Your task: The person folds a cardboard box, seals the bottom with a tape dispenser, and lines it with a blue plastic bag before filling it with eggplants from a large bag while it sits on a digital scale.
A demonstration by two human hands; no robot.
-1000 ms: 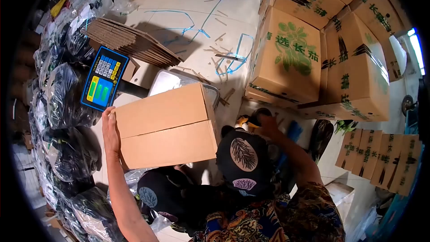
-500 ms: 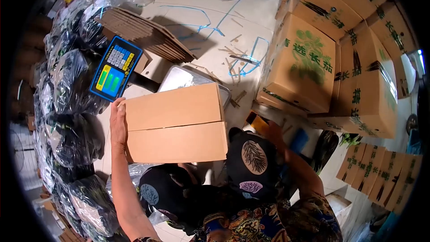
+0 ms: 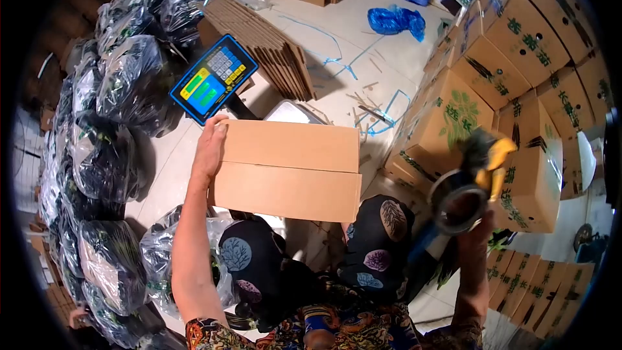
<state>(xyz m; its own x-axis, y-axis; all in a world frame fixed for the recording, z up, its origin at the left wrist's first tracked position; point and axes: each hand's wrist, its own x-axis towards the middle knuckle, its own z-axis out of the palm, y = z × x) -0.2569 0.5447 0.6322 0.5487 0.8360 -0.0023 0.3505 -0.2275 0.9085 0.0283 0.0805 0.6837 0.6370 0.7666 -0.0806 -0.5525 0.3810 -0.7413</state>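
Observation:
A closed plain cardboard box (image 3: 288, 168) lies in front of my knees, its two flaps meeting at a seam. My left hand (image 3: 210, 149) rests against the box's left edge, thumb on top and fingers along the side. On the right, raised off the floor, my right hand (image 3: 476, 230) is closed on a tape dispenser (image 3: 495, 162) with a yellow part and a large roll, somewhat blurred. Behind the box stands a scale display (image 3: 214, 79) with blue edges, and part of a metal scale pan (image 3: 293, 111) shows past the box.
Bagged produce (image 3: 107, 149) is piled along the left. Folded cardboard sheets (image 3: 259, 42) lean behind the display. Printed boxes (image 3: 447, 116) are stacked at the right. Blue plastic (image 3: 396, 21) and cardboard scraps lie on the floor (image 3: 330, 45).
My right hand has risen from beside my knee and moved right with the tape dispenser. The view has shifted, while my left hand stays at the box's left edge.

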